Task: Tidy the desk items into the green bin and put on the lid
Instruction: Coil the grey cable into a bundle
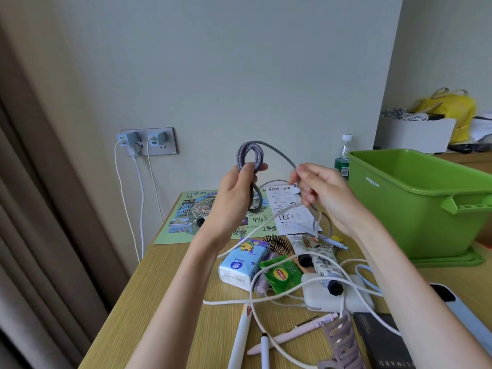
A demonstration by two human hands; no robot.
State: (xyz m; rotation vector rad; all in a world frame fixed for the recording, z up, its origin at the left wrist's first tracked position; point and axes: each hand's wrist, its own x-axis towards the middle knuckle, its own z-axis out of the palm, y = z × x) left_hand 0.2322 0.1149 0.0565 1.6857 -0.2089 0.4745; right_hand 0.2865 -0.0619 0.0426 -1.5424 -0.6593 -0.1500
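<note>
A grey socket plate [147, 141] holding two pale chargers [127, 139] sits above the far left corner of the light wooden desk [165, 288]. A brown fabric curtain [40, 209] hangs beyond its left edge. A yellow bag [450, 107] lies behind a white box [415, 134].

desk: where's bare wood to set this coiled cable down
Bare wood runs along the left front of the desk, between its edge and the tissue pack. A narrower strip lies in front of the green lid, right of the power bank. The middle is crowded with white cables and pens.
</note>
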